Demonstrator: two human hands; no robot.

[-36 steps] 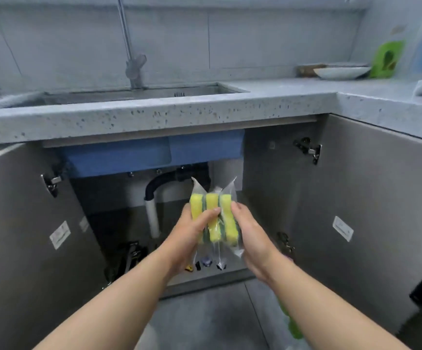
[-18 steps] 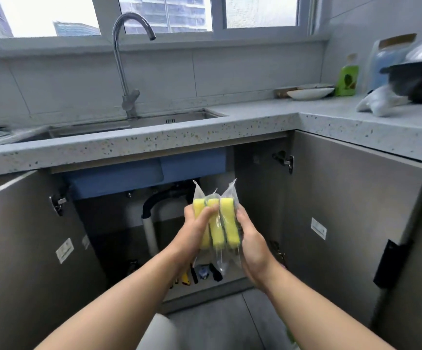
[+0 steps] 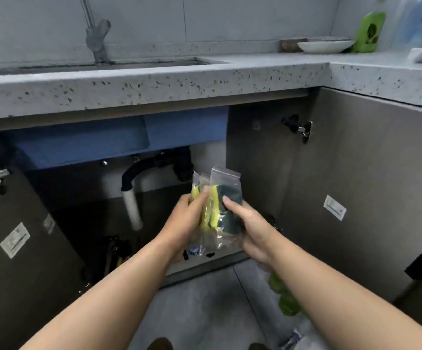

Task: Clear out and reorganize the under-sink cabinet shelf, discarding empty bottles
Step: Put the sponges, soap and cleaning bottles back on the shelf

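1. The left hand point(image 3: 187, 224) and right hand point(image 3: 254, 232) each grip the clear zip bags of yellow and dark-green scouring sponges point(image 3: 216, 210), which are held between them and lifted off the dark under-sink cabinet shelf point(image 3: 86, 223).
2. The slick plastic will likely slide, so square the bags' edges before moving them.
3. Keep the thumbs pressed on the near faces and the right palm underneath.
4. Set the stack down beyond the hands, right of the white drain pipe point(image 3: 131, 208), upright if possible.
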